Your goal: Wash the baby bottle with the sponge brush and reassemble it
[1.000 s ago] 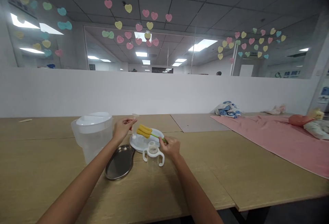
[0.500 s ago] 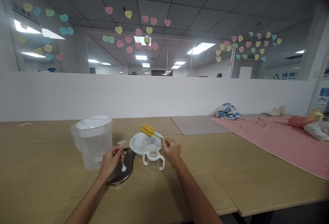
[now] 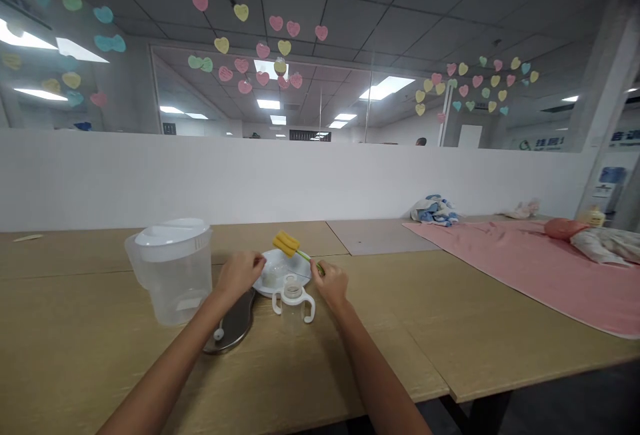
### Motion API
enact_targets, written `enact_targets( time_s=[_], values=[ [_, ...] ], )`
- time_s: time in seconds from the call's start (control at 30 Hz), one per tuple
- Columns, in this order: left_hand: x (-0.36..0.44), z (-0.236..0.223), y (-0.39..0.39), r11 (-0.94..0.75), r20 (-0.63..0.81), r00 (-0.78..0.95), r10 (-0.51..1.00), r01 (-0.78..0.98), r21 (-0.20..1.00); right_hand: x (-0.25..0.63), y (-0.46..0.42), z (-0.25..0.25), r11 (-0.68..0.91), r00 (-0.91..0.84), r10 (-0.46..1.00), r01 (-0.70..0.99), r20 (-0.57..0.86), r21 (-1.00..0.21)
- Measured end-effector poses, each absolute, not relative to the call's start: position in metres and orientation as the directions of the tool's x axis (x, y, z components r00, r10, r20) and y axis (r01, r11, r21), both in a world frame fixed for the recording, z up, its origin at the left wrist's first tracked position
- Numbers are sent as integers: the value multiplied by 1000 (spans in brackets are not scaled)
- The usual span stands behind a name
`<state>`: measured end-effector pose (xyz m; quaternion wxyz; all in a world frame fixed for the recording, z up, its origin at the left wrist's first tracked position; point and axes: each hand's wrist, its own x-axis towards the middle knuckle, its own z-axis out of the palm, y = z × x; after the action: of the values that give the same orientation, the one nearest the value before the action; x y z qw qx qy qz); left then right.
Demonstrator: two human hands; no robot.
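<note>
Around the white plate [image 3: 280,274] on the wooden table [image 3: 380,328], you had a clear plastic pitcher [image 3: 173,282] to its left, a metal kidney tray [image 3: 235,318] at its near left, and a two-handled trainer cup [image 3: 293,305] in front of it. Your right hand [image 3: 331,285] pinched the green handle of a yellow sponge bottle brush [image 3: 286,244] above the plate. Your left hand [image 3: 239,274] was curled beside the plate, and whether its fingers gripped anything cannot be told.
</note>
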<state>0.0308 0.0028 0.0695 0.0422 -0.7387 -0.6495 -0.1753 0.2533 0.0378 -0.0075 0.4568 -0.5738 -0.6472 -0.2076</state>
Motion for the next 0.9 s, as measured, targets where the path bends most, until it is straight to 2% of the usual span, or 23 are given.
enact_targets(
  time_s=[0.17,0.27,0.5,0.6,0.7,0.77,0.9],
  values=[
    [64,52,60,-126,228,90,970,981,148,255,37,-8,155,141,610,944,780,-292],
    [69,36,75,-107,227,70,971,982,156,255,37,-8,121,158,636,946,755,-300],
    [44,37,53,-165,424,53,904,959,232,258,38,-3,36,229,679,939,698,-343],
    [28,31,37,-377,574,106,812,845,378,260,37,-4,167,122,667,937,735,-307],
    [19,17,24,-535,652,94,753,665,521,259,35,-5,335,-15,588,914,808,-227],
    [16,8,18,-573,697,46,716,609,548,257,33,-6,404,-74,520,899,851,-169],
    [15,-2,6,-580,788,-60,612,644,499,256,30,-6,491,-171,408,869,897,-58]
  ],
)
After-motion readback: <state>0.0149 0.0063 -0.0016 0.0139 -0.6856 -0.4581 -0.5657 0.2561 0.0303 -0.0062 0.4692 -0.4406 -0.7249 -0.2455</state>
